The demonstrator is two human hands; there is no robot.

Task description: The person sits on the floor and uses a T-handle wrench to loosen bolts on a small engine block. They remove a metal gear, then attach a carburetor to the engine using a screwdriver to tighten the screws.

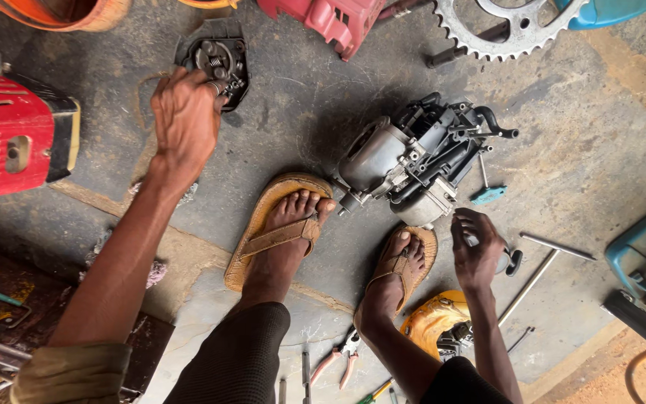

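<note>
Sandalled feet (323, 232) bracing engine (413, 161) on floor; left hand (186, 120) gripping clutch part (214, 60), right hand (478, 251) closed around small metal piece (504, 261).

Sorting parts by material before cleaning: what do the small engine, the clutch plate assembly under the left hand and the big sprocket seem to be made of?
Small engine: apparently cast metal, dull grey, matte casings, with black fittings likely plastic or rubber.
Clutch plate assembly at the left hand: dark housing, material unclear, holding greyish metal-looking parts.
Sprocket: looks like steel, bright silvery teeth with cut-outs.
</note>
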